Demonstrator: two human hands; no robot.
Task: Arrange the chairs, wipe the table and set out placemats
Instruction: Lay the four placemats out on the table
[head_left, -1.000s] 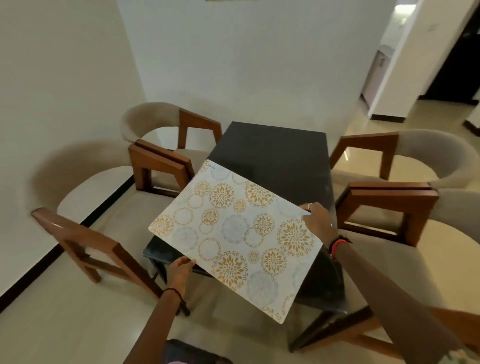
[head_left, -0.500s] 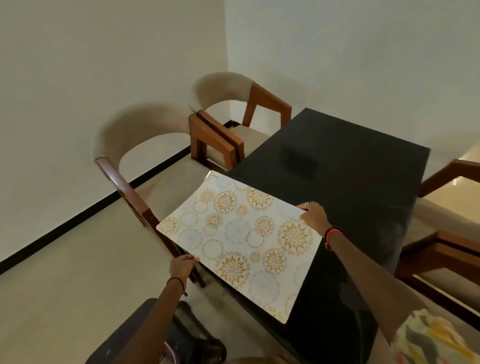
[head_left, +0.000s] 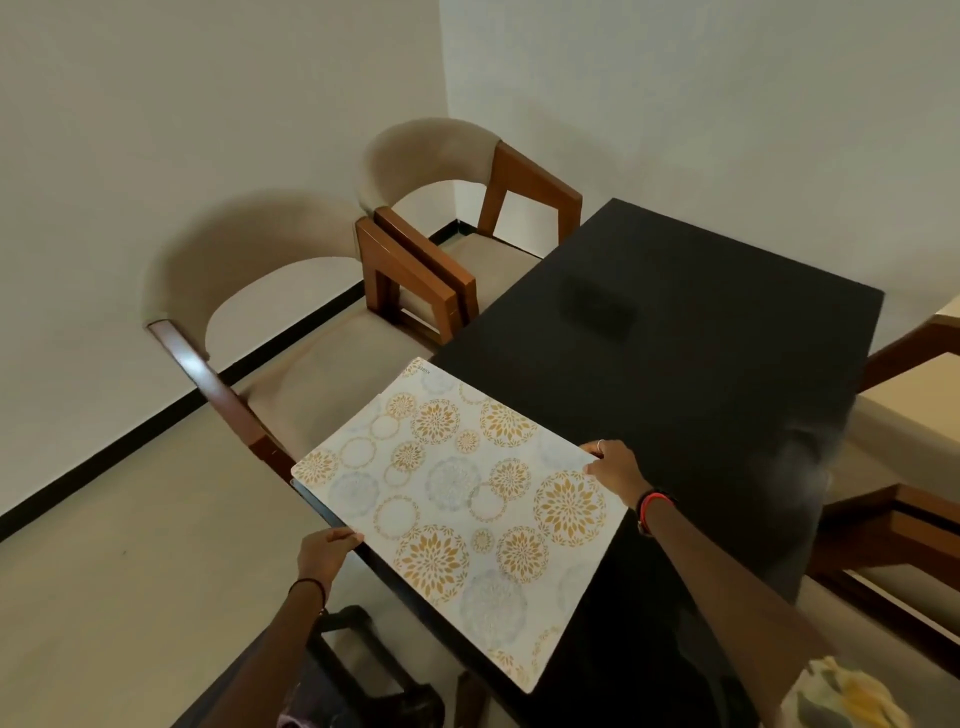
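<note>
A white placemat (head_left: 457, 499) printed with gold and pale blue circles is held over the near left corner of the black table (head_left: 691, 332). My left hand (head_left: 324, 553) grips its near left edge. My right hand (head_left: 615, 467) grips its far right edge, thumb under the mat. The mat hangs partly past the table's left edge, tilted a little. Two beige chairs with brown wooden arms stand on the table's left side, a nearer one (head_left: 291, 358) and a farther one (head_left: 467, 208).
More beige and wood chairs (head_left: 904, 499) sit along the table's right side. White walls with a black skirting (head_left: 130, 441) close the corner behind the left chairs. A dark object (head_left: 363, 670) sits on the floor near my legs.
My view has swung left and closer to the table's left side. Both hands still hold the placemat, which has shifted slightly toward the near left corner.
</note>
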